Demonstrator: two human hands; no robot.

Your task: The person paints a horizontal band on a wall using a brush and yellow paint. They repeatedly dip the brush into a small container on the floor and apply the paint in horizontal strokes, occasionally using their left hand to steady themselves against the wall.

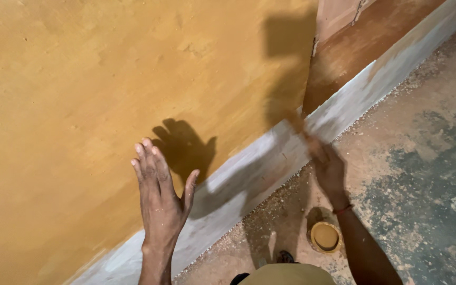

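My left hand [158,190] is raised flat against the ochre-yellow painted wall [80,95], fingers together and thumb apart, holding nothing. It throws a dark shadow on the wall just to its right. My right hand [327,166] reaches down to the grey skirting band [270,158] and is blurred by motion. It seems to grip a thin brown brush or stick [297,125] whose tip lies on the band. A small round tin of ochre paint [325,237] stands on the floor below my right wrist.
The concrete floor [423,174] is stained and strewn with gritty debris along the skirting. At the upper right the wall turns to a reddish-brown unpainted section [365,37]. My foot [285,257] shows at the bottom edge.
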